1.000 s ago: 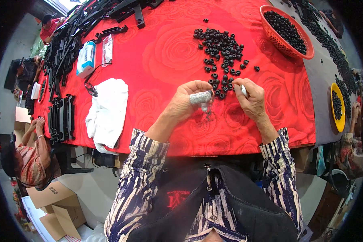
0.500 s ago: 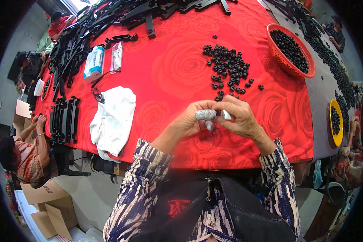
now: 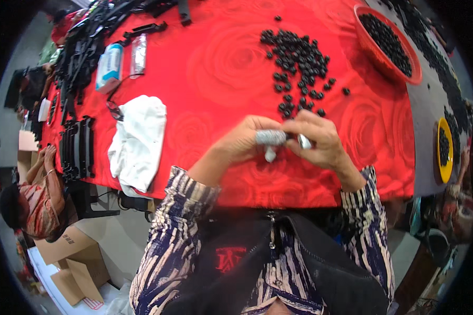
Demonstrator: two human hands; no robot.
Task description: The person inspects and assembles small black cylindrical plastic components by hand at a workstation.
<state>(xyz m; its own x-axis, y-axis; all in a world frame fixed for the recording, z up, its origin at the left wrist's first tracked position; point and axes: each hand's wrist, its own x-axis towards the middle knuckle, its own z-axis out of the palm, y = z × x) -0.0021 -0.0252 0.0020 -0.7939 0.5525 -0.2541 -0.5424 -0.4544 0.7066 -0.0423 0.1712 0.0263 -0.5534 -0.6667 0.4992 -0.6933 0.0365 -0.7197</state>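
Note:
My two hands meet over the near part of the red rose-patterned tablecloth [image 3: 210, 126]. In my left hand [image 3: 242, 139], the fingers are closed at a small black piece [image 3: 289, 136], mostly hidden between the hands. A silvery wrap [image 3: 270, 137] covers one left digit, with a white wrap tip [image 3: 269, 155] below it. My right hand [image 3: 320, 137] pinches the same piece from the other side; a white wrap [image 3: 304, 142] shows on its thumb. Just beyond my fingers lies a loose pile of small black ring-shaped parts [image 3: 299, 60].
A red basket [image 3: 416, 73] of black parts stands far right, a yellow plate [image 3: 445, 173] nearer. At left lie a white cloth [image 3: 139, 142], a blue-white box [image 3: 109, 68], a clear packet [image 3: 138, 55] and stacked black brackets [image 3: 78, 147]. Other people work around the table.
The whole view has shifted, so the table things sit higher in the picture. My hands stay together at the small piece, the right hand slightly turned.

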